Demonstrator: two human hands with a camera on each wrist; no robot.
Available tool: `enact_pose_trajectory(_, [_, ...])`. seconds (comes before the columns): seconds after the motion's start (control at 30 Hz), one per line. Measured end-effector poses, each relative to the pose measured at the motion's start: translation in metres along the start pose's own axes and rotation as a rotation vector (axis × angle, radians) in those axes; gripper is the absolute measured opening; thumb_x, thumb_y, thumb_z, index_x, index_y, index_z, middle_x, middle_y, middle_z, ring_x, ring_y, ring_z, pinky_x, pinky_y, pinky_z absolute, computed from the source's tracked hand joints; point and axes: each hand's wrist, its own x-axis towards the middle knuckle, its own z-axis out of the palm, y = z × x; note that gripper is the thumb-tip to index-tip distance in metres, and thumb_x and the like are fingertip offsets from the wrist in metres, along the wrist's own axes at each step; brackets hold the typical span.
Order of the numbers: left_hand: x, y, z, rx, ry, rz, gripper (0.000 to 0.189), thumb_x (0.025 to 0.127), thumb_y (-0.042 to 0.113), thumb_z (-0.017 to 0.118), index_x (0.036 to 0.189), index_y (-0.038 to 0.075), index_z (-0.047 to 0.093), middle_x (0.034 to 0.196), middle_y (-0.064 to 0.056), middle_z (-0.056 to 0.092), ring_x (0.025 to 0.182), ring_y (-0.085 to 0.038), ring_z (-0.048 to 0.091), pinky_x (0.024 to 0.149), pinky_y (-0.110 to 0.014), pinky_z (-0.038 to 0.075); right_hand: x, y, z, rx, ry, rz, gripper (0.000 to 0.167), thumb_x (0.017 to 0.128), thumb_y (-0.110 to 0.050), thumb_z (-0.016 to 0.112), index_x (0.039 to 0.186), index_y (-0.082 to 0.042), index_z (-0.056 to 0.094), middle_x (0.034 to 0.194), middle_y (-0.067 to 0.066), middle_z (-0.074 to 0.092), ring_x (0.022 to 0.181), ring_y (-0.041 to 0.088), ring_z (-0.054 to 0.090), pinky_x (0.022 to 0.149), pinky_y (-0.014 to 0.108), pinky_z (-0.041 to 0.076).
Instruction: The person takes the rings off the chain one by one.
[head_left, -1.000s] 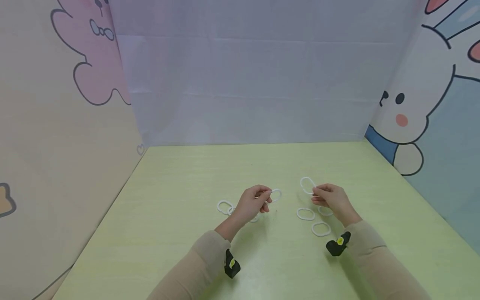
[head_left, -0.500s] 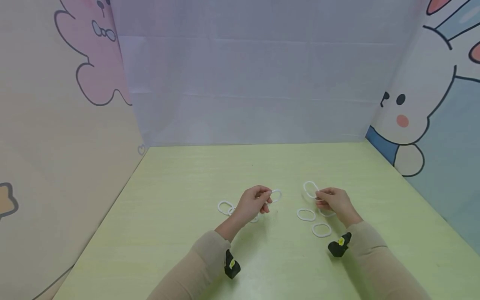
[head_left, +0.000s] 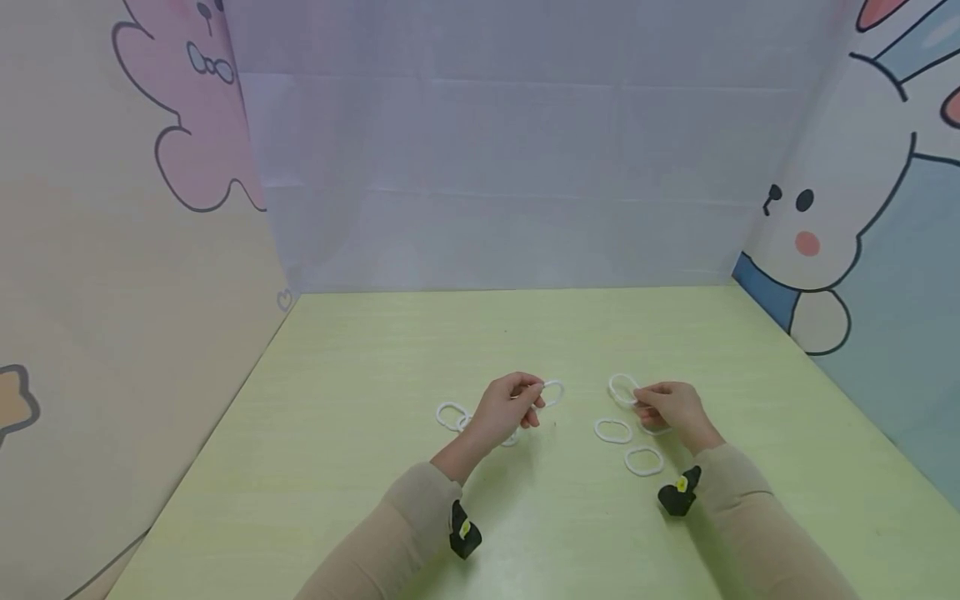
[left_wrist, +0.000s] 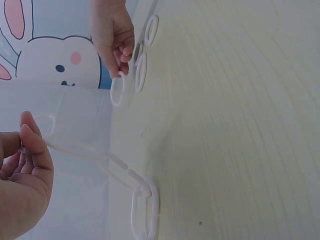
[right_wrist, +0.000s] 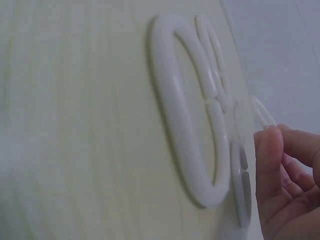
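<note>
Low in the frame, loose white links [head_left: 643,460] lie on the bench [head_left: 360,467]. Mid-frame, the left hand [head_left: 501,410] pinches a short chain [left_wrist: 100,160]; the right hand [head_left: 670,406] pinches a single link [head_left: 622,389]. Both grips are fingertip-thin, so I judge either piece could slip and the chain's trailing end could snag.

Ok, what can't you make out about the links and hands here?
- Head view: left hand covers chain links beneath it, so their count is unclear.
- Head view: right hand hides part of a loose link.
- Right wrist view: loose ring close and blurred; its split is not clear.
</note>
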Motion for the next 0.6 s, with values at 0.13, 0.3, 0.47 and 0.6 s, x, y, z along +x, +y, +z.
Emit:
enact_pose_trajectory(0.13, [0.0002, -0.0002, 0.0001, -0.002, 0.001, -0.006, 0.021, 0.096, 0.015, 0.051, 0.108, -0.001, 0.058, 0.091, -0.023, 0.06, 0.054, -0.012, 0.054, 0.052, -0.022, 0.045, 0.0025, 0.0028, -0.0011, 0.005, -0.001, 0.003, 0.034, 0.091, -0.006, 0.056, 0.112, 0.019, 0.047, 0.07, 0.002, 0.063, 0.053, 0.008, 0.06, 0.053, 0.022, 0.051])
enact_pose_trajectory(0.3, [0.001, -0.0011, 0.0008, -0.002, 0.004, -0.009, 0.026, 0.096, 0.015, 0.051, 0.111, -0.005, 0.056, 0.088, -0.019, 0.061, 0.054, -0.012, 0.054, 0.052, -0.022, 0.045, 0.0047, 0.0053, -0.0023, 0.007, 0.002, 0.008, 0.035, 0.09, -0.007, 0.057, 0.111, 0.019, 0.048, 0.07, 0.003, 0.064, 0.052, 0.008, 0.059, 0.052, 0.022, 0.05])
enact_pose_trajectory(0.47, [0.0017, -0.0011, 0.0017, 0.0, 0.009, -0.016, 0.027, 0.096, 0.015, 0.051, 0.112, -0.006, 0.056, 0.083, -0.012, 0.061, 0.054, -0.012, 0.054, 0.052, -0.022, 0.045, 0.0051, 0.0054, -0.0022, -0.002, -0.002, 0.006, 0.034, 0.09, -0.006, 0.057, 0.11, 0.02, 0.048, 0.069, 0.004, 0.064, 0.05, 0.007, 0.058, 0.051, 0.022, 0.05])
enact_pose_trajectory(0.6, [0.0029, -0.0016, 0.0023, 0.009, 0.015, -0.013, 0.024, 0.096, 0.015, 0.051, 0.109, -0.004, 0.057, 0.079, -0.006, 0.06, 0.053, -0.013, 0.054, 0.053, -0.022, 0.046, 0.0056, 0.006, -0.0027, -0.01, -0.005, 0.008, 0.033, 0.09, -0.006, 0.057, 0.109, 0.021, 0.049, 0.068, 0.004, 0.063, 0.05, 0.007, 0.057, 0.051, 0.022, 0.05])
